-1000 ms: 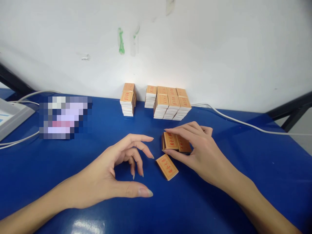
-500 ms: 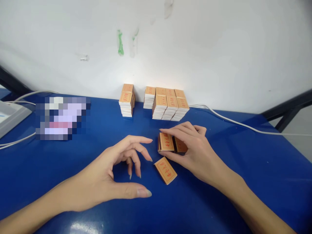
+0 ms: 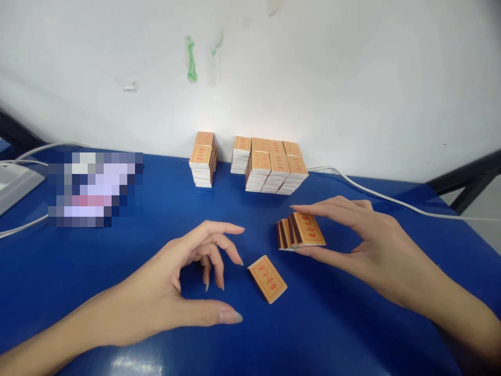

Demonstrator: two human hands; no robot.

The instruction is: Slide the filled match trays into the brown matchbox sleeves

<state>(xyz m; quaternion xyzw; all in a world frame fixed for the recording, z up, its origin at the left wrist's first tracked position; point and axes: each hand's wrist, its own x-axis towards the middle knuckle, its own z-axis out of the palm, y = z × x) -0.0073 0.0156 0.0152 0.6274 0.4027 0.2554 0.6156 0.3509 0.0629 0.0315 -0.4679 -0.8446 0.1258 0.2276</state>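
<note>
Bare hands flank a loose box (image 3: 267,279), lying flat and askew on a blue table (image 3: 219,355); clock directions are taken from that box. At 10 o'clock sit a pale case (image 3: 21,190), white cables (image 3: 23,225) and a pixelated patch (image 3: 94,188), its contents hidden. At 9 o'clock the left hand (image 3: 172,287) hangs spread, thumb well apart from curved fingers, whose tips are near the loose box. Two short stacks (image 3: 201,156) stand at 11 o'clock near the wall (image 3: 352,78); across a gap, a larger block (image 3: 279,164) of boxes occupies 12. At 1 o'clock a leaning row (image 3: 287,233) of boxes, dark sides showing, stands between the loose box and the block. Between 2 and 3, the right hand (image 3: 383,250) pinches the row's rightmost box by its ends, thumb nearer, forefinger farther. Beyond, a white cord (image 3: 371,194) runs toward a black bar (image 3: 457,177) at 2.
</note>
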